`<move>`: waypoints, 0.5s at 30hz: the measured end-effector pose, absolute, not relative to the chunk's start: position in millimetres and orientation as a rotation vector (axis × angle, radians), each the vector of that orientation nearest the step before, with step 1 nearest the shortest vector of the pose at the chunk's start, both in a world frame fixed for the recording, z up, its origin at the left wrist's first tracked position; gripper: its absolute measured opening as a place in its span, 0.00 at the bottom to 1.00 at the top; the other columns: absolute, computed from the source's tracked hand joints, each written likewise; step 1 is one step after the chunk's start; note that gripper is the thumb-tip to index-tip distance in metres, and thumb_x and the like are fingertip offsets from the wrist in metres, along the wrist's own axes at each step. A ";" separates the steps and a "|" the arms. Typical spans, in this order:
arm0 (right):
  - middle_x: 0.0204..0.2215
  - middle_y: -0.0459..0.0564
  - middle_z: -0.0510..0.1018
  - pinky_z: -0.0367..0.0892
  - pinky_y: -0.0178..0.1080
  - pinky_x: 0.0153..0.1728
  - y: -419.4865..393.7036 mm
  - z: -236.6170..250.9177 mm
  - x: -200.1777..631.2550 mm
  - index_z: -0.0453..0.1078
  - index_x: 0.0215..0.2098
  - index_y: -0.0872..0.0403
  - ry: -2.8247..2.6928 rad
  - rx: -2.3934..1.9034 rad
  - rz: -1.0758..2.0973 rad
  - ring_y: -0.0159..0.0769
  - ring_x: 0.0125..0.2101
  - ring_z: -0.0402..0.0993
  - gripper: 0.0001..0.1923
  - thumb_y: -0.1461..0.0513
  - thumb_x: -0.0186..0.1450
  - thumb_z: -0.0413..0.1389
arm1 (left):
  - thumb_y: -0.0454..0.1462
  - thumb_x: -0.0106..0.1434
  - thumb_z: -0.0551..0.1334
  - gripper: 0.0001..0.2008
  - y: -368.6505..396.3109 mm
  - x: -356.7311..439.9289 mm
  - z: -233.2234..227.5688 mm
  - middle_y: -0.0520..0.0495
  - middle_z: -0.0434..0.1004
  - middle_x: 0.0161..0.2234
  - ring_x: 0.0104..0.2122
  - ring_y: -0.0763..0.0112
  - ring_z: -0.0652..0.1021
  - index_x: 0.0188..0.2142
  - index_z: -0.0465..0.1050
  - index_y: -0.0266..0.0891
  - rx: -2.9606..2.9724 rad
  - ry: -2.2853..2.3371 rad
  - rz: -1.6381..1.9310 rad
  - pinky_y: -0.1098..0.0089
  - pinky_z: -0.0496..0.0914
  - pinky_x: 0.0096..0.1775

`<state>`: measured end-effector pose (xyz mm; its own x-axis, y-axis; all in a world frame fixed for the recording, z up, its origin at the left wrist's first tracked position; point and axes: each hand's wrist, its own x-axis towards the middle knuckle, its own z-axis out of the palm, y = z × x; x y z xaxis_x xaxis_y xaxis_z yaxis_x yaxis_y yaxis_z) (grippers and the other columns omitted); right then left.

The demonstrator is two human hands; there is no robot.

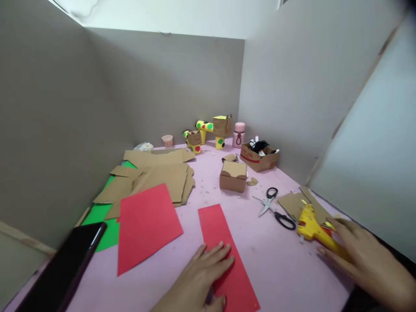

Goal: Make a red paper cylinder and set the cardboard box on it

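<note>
My left hand (209, 273) lies flat with its fingers spread on a long red paper strip (216, 225), pressing it to the table. At the right, my right hand (360, 251) is around the handle of a yellow hot glue gun (310, 225), thumb on the near side and fingers on the far side; the hand is a little blurred. The gun is low over the table beside black-handled scissors (273, 206), whose blades are apart. A wider red sheet (146, 225) lies left of the strip, partly over brown cardboard pieces.
Stacked cardboard (162, 177) covers green paper (97, 216) at left, near a black phone (61, 268). Further back are a small cardboard box (233, 177), spotted yellow figures (204, 126), a cup (167, 141), a pink bottle (238, 134) and a filled box (258, 161). Grey partitions enclose the table.
</note>
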<state>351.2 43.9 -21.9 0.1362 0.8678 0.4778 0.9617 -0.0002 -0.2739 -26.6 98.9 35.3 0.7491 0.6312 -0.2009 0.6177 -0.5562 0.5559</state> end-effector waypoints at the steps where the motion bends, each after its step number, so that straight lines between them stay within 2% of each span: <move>1: 0.45 0.69 0.72 0.65 0.60 0.42 42.0 -16.7 345.9 0.67 0.45 0.56 -1.817 -1.912 -0.271 0.60 0.41 0.70 0.21 0.51 0.60 0.53 | 0.39 0.58 0.58 0.32 98.9 -27.1 35.0 0.50 0.50 0.64 0.63 0.59 0.54 0.61 0.53 0.50 2.327 0.927 0.039 0.46 0.45 0.61; 4: 0.49 0.60 0.71 0.65 0.55 0.46 51.4 2.0 308.9 0.67 0.48 0.50 -1.916 -1.677 -0.181 0.53 0.49 0.68 0.17 0.54 0.65 0.49 | 0.38 0.60 0.57 0.30 98.9 -30.5 29.1 0.51 0.50 0.65 0.64 0.61 0.53 0.61 0.55 0.51 2.307 0.908 0.116 0.48 0.45 0.61; 6: 0.45 0.56 0.75 0.68 0.48 0.45 70.3 12.5 272.7 0.68 0.47 0.49 -2.099 -1.555 0.023 0.46 0.46 0.72 0.13 0.60 0.66 0.48 | 0.38 0.61 0.55 0.28 98.4 -33.3 23.1 0.50 0.49 0.65 0.64 0.63 0.53 0.61 0.55 0.50 2.245 0.964 0.227 0.51 0.49 0.62; 8: 0.44 0.56 0.75 0.69 0.44 0.44 94.7 18.8 237.5 0.68 0.48 0.53 -2.295 -1.425 0.125 0.41 0.44 0.73 0.17 0.68 0.64 0.46 | 0.39 0.64 0.53 0.25 97.8 -35.7 17.0 0.47 0.46 0.66 0.64 0.64 0.51 0.61 0.57 0.47 2.134 1.094 0.394 0.54 0.50 0.62; 11: 0.47 0.56 0.72 0.67 0.43 0.44 128.5 21.1 200.6 0.67 0.51 0.51 -2.361 -1.341 0.087 0.42 0.46 0.70 0.25 0.75 0.59 0.46 | 0.41 0.65 0.51 0.26 97.1 -37.6 11.4 0.40 0.46 0.66 0.64 0.62 0.52 0.62 0.54 0.38 1.826 1.245 0.652 0.56 0.50 0.62; 15: 0.47 0.53 0.73 0.66 0.42 0.44 153.3 15.5 182.7 0.68 0.51 0.46 -2.453 -1.208 0.036 0.43 0.46 0.70 0.22 0.71 0.63 0.49 | 0.43 0.64 0.52 0.31 96.1 -36.8 16.4 0.35 0.48 0.66 0.61 0.62 0.61 0.62 0.46 0.33 1.231 1.200 0.841 0.58 0.59 0.59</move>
<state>182.7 153.3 15.5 -0.5441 0.7653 0.3439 0.7549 0.6254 -0.1974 -36.8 96.1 16.4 0.2165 0.9527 -0.2133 0.1253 0.1896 0.9738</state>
